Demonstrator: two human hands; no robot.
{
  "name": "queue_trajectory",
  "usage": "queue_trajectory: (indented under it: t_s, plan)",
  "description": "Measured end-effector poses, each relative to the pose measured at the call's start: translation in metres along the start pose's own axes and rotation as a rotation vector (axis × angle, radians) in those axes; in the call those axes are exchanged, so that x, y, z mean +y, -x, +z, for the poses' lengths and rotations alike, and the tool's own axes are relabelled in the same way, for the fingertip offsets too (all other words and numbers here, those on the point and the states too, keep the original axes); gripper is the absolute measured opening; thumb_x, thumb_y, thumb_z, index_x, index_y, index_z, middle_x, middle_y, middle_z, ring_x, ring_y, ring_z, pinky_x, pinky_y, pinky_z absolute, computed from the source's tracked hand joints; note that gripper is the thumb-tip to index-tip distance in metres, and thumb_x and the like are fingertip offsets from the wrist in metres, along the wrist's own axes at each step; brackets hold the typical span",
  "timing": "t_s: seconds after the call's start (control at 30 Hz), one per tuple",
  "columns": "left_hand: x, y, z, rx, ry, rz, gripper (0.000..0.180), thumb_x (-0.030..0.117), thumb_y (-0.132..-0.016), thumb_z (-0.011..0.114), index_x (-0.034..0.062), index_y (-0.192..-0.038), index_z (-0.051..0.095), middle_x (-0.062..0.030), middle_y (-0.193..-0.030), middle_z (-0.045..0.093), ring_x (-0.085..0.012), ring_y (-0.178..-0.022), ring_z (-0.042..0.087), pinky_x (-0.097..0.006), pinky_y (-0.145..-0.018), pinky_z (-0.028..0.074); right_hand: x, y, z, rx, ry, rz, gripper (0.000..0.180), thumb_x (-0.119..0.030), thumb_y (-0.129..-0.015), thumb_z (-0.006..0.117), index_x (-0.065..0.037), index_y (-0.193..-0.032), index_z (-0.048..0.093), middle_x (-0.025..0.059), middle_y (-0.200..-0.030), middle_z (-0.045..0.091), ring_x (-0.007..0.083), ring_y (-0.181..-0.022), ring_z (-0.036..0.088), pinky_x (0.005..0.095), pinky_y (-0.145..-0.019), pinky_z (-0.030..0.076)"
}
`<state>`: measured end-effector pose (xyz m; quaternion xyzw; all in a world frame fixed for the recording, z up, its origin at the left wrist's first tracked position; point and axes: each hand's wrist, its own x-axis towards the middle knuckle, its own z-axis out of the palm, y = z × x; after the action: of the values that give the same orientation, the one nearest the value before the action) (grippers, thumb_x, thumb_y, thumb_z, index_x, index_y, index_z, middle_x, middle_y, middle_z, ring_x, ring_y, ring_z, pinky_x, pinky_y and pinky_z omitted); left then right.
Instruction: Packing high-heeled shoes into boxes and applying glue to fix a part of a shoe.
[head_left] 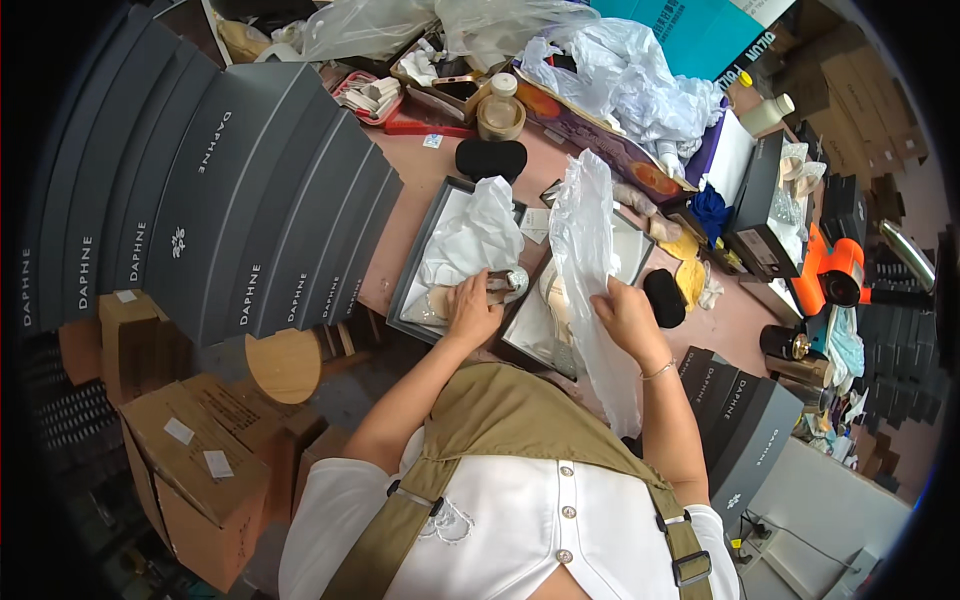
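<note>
A dark grey shoe box stands in front of me with white tissue paper bunched in it. At its near end my left hand is closed on a glittery silver shoe, partly hidden by my fingers. To the right, my right hand pinches a long translucent plastic sheet, which hangs past the table's near edge. Behind that sheet, a second white-lined box part holds another pale shoe, partly covered.
Tall stacks of dark shoe boxes rise on the left. A purple carton of crumpled paper stands at the back. Black oval pads lie on the pink table. An orange heat gun is at right; cardboard cartons sit lower left.
</note>
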<state>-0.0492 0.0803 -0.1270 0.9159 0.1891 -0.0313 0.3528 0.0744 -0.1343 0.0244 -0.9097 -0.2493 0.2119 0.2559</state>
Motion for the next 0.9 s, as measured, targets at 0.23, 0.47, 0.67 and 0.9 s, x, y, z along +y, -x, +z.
queue_trajectory:
  t_s: [0.23, 0.47, 0.67, 0.9]
  plan:
    - [-0.016, 0.001, -0.003, 0.017, 0.035, 0.104, 0.072, 0.018, -0.065, 0.069, 0.0029, -0.129, 0.042, -0.0168, -0.112, 0.054, -0.0341, -0.111, 0.047, -0.045, -0.099, 0.031, -0.008, -0.001, 0.006, 0.090, 0.144, -0.126, 0.018, -0.013, -0.080, 0.059, 0.002, -0.088, 0.054, 0.0239, -0.073, 0.059, 0.0411, -0.073, 0.059, 0.0472, -0.063, 0.047]
    - [0.029, 0.046, -0.144, 0.060, 0.435, 0.330, 0.038, 0.005, -0.072, 0.066, 0.0014, -0.109, 0.059, -0.0162, -0.109, 0.058, -0.0329, -0.109, 0.056, -0.039, -0.093, 0.044, -0.012, 0.012, -0.005, 0.200, 0.465, -0.199, 0.016, -0.007, -0.080, 0.053, -0.004, -0.096, 0.056, 0.0129, -0.070, 0.057, 0.0311, -0.061, 0.060, 0.0406, -0.052, 0.047]
    - [0.089, 0.033, -0.180, -0.150, 0.300, 1.112, 0.032, 0.001, -0.077, 0.063, 0.0079, -0.109, 0.062, -0.0107, -0.122, 0.056, -0.0363, -0.124, 0.044, -0.045, -0.102, 0.038, -0.029, -0.010, -0.019, 0.210, 0.616, -0.225, 0.026, -0.007, -0.083, 0.049, -0.009, -0.108, 0.055, 0.0135, -0.075, 0.059, 0.0309, -0.065, 0.064, 0.0393, -0.053, 0.050]
    - [0.116, 0.014, -0.178, -0.654, 0.116, 1.410, 0.034, 0.011, -0.078, 0.063, 0.0119, -0.112, 0.064, -0.0052, -0.127, 0.055, -0.0354, -0.125, 0.042, -0.047, -0.105, 0.034, -0.018, -0.034, -0.024, 0.160, -0.058, -0.383, 0.014, -0.012, -0.079, 0.061, -0.003, -0.089, 0.060, 0.0131, -0.079, 0.066, 0.0230, -0.072, 0.065, 0.0363, -0.062, 0.050]
